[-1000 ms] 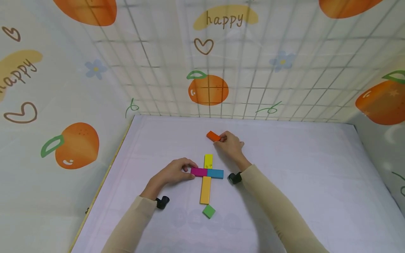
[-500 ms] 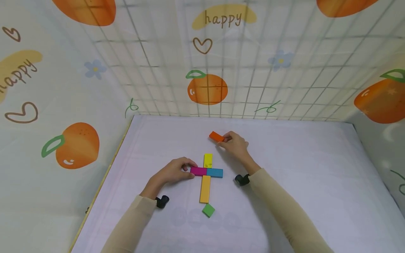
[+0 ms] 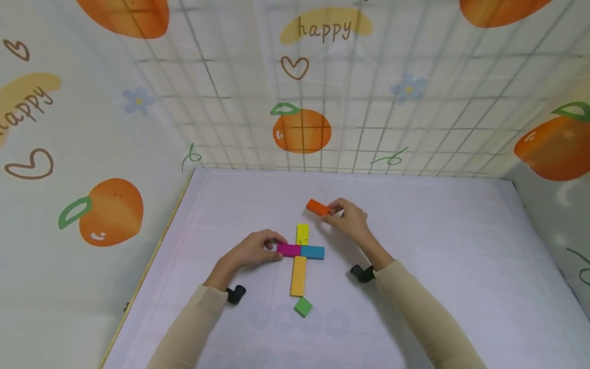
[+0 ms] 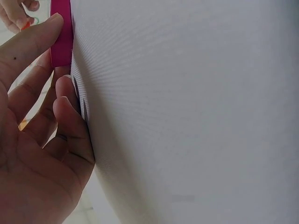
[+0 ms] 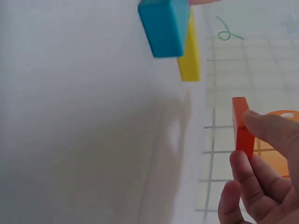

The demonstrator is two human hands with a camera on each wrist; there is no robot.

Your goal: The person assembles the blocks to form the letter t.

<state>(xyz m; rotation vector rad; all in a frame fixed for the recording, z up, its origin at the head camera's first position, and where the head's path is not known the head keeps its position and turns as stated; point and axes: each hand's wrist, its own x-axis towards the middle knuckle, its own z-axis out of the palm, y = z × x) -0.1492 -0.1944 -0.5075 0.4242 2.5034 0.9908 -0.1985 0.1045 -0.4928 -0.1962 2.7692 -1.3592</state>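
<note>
My left hand point(image 3: 254, 249) pinches the outer end of a magenta block point(image 3: 289, 250) between thumb and fingers. That block lies flat on the table, end to end with a blue block point(image 3: 313, 252). Above their joint stands a yellow block point(image 3: 302, 234), and below it a longer amber block point(image 3: 298, 275) points toward the person. A green square block point(image 3: 303, 307), turned like a diamond, lies at the amber block's near end. My right hand point(image 3: 350, 220) pinches an orange-red block point(image 3: 318, 207) by its right end. In the right wrist view this orange-red block point(image 5: 243, 128) is held off the table.
A white cloth covers the table point(image 3: 442, 266). Behind it hangs a patterned curtain point(image 3: 230, 123) with oranges and grid lines, and another side of it rises at the left. Each wrist bears a small black camera point(image 3: 236, 294).
My right hand has moved right and slightly nearer the person with the orange-red block. The left hand keeps its grip on the magenta block, and the laid blocks stay in place.
</note>
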